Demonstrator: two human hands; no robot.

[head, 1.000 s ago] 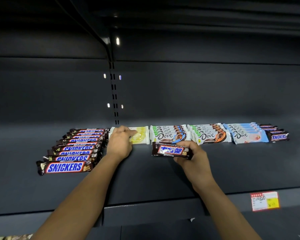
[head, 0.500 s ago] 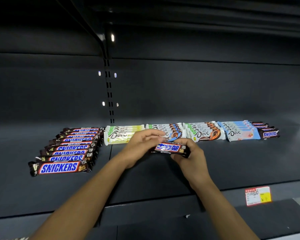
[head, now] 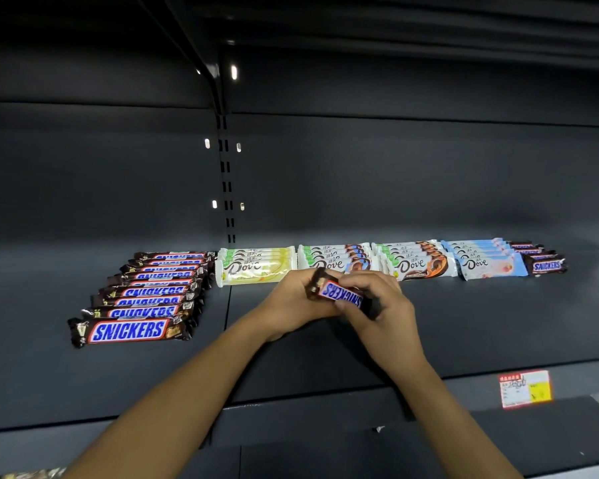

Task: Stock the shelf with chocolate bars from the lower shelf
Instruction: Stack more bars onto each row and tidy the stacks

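Observation:
Both hands hold one Snickers bar above the dark shelf, tilted with its logo upside down. My left hand grips its left end and my right hand curls round its right end. On the shelf's left lies a row of several Snickers bars. Behind my hands lie Dove stacks: yellow, white with blue, white with orange and light blue. A short Snickers stack ends the line at the right.
A red and yellow price tag is stuck on the shelf's front edge at the right. A slotted upright runs up the dark back panel. Another shelf overhangs above.
My left hand left the yellow Dove stack and came right to take the bar's left end. The bar has turned, so its logo now reads upside down and slanted.

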